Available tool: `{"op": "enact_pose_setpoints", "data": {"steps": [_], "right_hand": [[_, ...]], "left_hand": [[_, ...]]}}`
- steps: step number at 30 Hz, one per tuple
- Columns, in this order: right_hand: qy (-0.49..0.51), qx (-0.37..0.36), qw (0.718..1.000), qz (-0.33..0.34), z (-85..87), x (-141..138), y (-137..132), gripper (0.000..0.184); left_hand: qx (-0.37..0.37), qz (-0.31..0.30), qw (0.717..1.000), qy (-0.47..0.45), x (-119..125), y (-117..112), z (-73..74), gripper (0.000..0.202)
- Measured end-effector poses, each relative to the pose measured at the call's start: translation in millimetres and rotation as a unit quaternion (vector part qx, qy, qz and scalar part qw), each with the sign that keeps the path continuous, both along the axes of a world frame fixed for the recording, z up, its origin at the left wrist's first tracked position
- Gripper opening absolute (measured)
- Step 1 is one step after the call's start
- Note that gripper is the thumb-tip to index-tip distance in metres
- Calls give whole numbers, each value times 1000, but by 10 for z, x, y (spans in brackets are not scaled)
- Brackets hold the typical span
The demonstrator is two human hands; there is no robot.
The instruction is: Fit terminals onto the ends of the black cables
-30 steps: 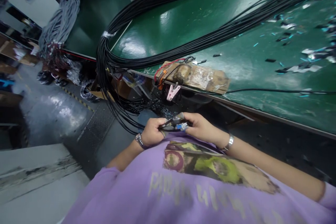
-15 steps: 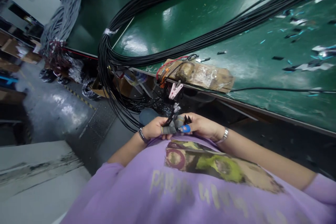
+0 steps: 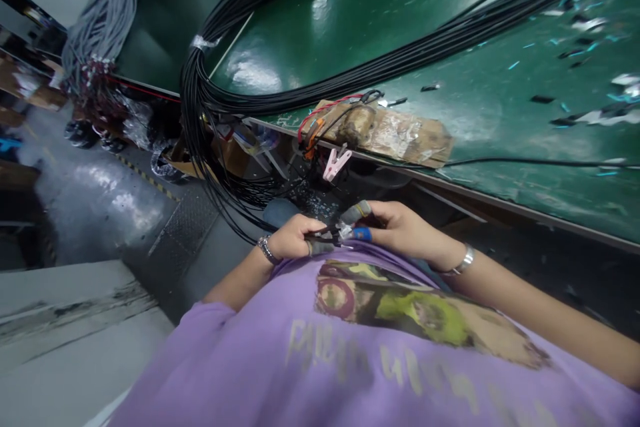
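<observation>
Beside the green tabletop (image 3: 345,33), our left hand (image 3: 294,238) pinches a black cable (image 3: 327,234). Our right hand (image 3: 400,230) pinches a shiny tip (image 3: 345,231).

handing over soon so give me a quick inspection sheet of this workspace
Surface: green bench, glossy; wooden block at its near edge.
Job's things: black cable end between the hands; details too small to tell.
Clutter: scraps scattered on the bench's right side.
Hands: left hand holds the cable end; right hand is at its tip, grip unclear.
Cables: black bundle droops over the edge; grey bundle at far left.
Surroundings: shiny floor at left.
</observation>
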State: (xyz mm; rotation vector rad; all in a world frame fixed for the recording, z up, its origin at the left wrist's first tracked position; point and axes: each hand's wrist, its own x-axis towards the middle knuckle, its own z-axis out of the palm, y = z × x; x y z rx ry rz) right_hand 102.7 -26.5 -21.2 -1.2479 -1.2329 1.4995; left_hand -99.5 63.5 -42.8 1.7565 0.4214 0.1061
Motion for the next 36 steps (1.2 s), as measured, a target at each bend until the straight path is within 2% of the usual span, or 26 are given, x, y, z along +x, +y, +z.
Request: {"op": "enact_pose_setpoints", "data": {"steps": [2,6,9,13,21,30,36], "right_hand": [[-6,7,1000,24,33,-39,-36,32],[-13,28,998,55,-24,-87,-46,29],[-32,53,996,58,-43,-95,-38,28],[-56,69,995,41,17,-113,-30,29],[36,-17,998,-58,0,-112,-1,36],[121,-113,986,-19,-99,-109,-4,44],[134,-107,984,-38,-98,-181,22,41]], "left_hand": [[-5,0,1000,5,4,-11,-20,41],[-15,-6,1000,2,2,-20,-41,40],[-24,-7,1000,17,0,-18,-39,41],[-36,-7,999,22,13,-14,-35,44],[-54,12,998,19,41,-19,-50,48],[-103,59,993,10,-19,-6,-98,47],[-99,46,994,14,18,-14,-91,47]]}}
